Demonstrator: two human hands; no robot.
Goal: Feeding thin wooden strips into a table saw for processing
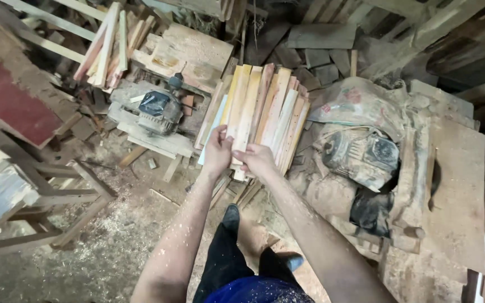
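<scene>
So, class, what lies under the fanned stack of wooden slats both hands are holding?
Beneath the wooden slats, a few loose sticks poke out onto the sawdust floor. Whatever lies directly under the stack is covered.

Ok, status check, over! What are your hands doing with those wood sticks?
Left hand and right hand both grip one pale flat wooden slat. It leans with the stack of similar slats. Dusty electric motor sits right, not blocking.

Dirt floor (108,247) thick with sawdust, offcuts scattered. Rough wooden stool frame (57,207) at left beside red-painted board (12,106). Dusty saw table (450,191) at right. Dim light, dark timber stacked behind.
</scene>
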